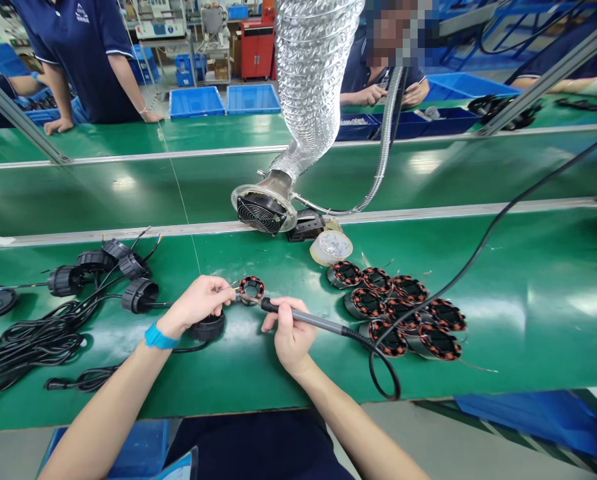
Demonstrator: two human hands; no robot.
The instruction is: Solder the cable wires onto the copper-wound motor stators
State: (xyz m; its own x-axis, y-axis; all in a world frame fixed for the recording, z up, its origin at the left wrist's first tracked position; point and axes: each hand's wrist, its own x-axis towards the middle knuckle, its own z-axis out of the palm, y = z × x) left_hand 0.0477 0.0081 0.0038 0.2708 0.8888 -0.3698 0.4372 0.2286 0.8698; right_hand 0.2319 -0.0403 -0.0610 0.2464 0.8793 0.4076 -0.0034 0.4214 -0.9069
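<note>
My left hand (pixel 198 303) is closed in a pinch beside a round motor stator (pixel 251 288) with copper windings, holding a thin wire or solder strand at its edge. A blue band sits on that wrist. Under the hand lies a black round housing (pixel 207 327). My right hand (pixel 289 331) is wrapped round a black soldering iron (pixel 303 318), its tip touching the stator. The iron's black cable (pixel 458 273) loops to the right and up across the green bench (pixel 528 313).
Several wound stators (pixel 395 308) lie in a cluster to the right. Black housings with cables (pixel 98 273) sprawl at the left. A fume fan (pixel 263 208) on a silver duct and a tape roll (pixel 331 247) stand ahead. Two people work across the conveyor by blue bins (pixel 198 101).
</note>
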